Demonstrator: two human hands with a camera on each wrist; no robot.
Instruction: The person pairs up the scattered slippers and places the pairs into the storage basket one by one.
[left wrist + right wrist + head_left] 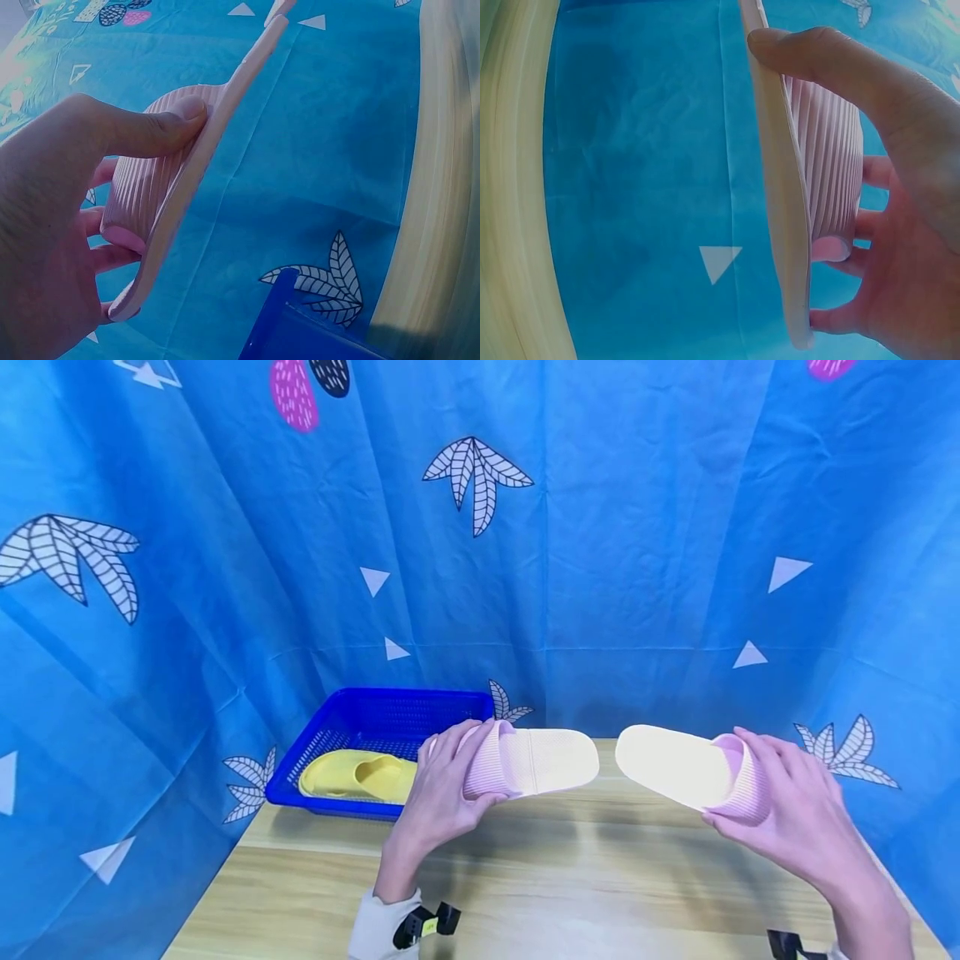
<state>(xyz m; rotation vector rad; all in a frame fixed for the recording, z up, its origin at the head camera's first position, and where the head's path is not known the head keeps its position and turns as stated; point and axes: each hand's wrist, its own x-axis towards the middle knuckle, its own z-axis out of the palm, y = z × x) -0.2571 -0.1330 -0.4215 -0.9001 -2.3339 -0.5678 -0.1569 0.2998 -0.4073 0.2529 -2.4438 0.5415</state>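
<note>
My left hand (447, 777) grips a pale pink slipper (551, 760) by its ribbed strap end, thumb on the near edge. In the left wrist view the thumb lies across the ribbed strap (161, 161), with the other fingers behind it. A matching slipper (671, 766) is held the same way in my right hand (795, 802). The right wrist view shows the thumb on the edge of its sole (776, 180) and the fingers around the far side. Both slippers are raised over the table, heel ends pointing at each other with a small gap between.
A blue plastic basket (281, 787) stands at the table's back left, partly behind my left hand. Inside it lies a yellow slipper (337, 772). The wooden table (540, 893) stretches below both hands. A blue patterned curtain (622, 568) hangs behind and at the sides.
</note>
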